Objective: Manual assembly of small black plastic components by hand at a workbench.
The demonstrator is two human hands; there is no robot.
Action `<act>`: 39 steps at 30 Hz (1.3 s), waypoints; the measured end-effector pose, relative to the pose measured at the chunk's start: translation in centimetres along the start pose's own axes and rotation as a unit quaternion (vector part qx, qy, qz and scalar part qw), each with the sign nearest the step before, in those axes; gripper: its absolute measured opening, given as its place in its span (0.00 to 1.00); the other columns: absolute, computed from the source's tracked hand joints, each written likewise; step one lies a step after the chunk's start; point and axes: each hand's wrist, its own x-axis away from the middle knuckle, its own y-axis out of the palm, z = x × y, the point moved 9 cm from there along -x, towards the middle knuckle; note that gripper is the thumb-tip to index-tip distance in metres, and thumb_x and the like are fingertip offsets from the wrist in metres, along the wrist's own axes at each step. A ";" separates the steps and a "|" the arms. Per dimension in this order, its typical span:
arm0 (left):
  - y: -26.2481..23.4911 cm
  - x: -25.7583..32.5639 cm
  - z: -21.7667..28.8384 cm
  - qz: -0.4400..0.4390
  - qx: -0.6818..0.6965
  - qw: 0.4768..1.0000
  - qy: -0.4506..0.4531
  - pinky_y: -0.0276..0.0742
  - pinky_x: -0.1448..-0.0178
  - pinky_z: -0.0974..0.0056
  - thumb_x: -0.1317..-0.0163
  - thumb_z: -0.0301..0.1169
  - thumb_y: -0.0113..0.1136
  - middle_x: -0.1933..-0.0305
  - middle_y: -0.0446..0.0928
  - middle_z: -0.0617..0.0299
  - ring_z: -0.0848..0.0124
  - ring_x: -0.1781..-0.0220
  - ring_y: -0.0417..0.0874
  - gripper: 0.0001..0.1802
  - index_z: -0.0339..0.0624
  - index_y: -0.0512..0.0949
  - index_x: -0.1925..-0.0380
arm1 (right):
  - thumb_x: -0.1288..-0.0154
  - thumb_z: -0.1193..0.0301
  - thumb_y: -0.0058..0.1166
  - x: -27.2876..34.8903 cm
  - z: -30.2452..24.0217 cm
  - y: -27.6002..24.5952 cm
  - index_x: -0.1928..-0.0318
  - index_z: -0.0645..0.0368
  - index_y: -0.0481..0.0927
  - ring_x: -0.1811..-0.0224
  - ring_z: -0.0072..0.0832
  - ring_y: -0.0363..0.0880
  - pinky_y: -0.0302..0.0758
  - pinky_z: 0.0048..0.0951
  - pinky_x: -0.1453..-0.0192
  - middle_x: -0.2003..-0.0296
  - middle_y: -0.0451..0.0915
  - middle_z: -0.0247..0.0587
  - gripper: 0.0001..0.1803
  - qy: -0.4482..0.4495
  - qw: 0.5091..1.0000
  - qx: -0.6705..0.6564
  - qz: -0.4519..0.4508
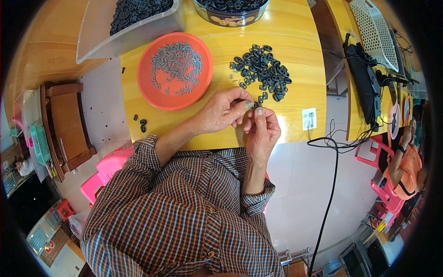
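Note:
My right hand (pixel 263 131) pinches a small black oval plastic piece (pixel 257 105) between thumb and fingers, close to the table's near edge. My left hand (pixel 228 110) has thumb and forefinger pressed together right beside that piece; whatever is in this pinch is too small to make out. Just beyond my fingertips spreads a loose pile of similar black two-holed pieces (pixel 270 69). To the left of the pile sits an orange-red bowl (pixel 146 87) with many thin grey screws or pins (pixel 177 62) scattered inside.
A clear plastic bin (pixel 124 46) and a round tin (pixel 233 21), both with black pieces, stand at the far side. Several stray pieces (pixel 143 123) lie at the left edge. A white label (pixel 309 119) and a black cable (pixel 328 203) are on the right. Another person (pixel 408 171) sits far right.

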 end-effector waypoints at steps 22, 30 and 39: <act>-0.5 0.2 1.0 0.051 -0.052 0.996 0.048 0.71 0.79 0.75 0.33 0.27 0.52 0.80 0.73 0.66 0.81 0.81 0.75 0.07 0.33 0.74 0.65 | 0.32 0.73 0.52 0.6 -1.8 1.0 0.67 0.62 0.74 0.79 0.14 0.68 0.66 0.15 0.74 0.78 0.73 0.31 0.06 -0.104 0.978 0.180 0.025; -0.1 0.1 0.4 0.022 0.010 0.999 0.023 0.74 0.77 0.75 0.31 0.27 0.50 0.79 0.74 0.64 0.80 0.80 0.76 0.08 0.31 0.73 0.62 | 0.32 0.74 0.52 0.2 -0.4 -0.1 0.66 0.63 0.74 0.79 0.15 0.67 0.66 0.16 0.72 0.76 0.74 0.33 0.06 -0.050 0.994 0.099 0.007; -0.3 0.1 -0.1 0.026 0.001 0.999 0.041 0.74 0.75 0.75 0.31 0.27 0.49 0.78 0.75 0.64 0.79 0.78 0.77 0.09 0.30 0.73 0.61 | 0.31 0.74 0.50 -0.1 0.3 -0.1 0.64 0.64 0.74 0.76 0.16 0.68 0.68 0.17 0.70 0.75 0.75 0.34 0.06 -0.043 0.998 0.049 -0.001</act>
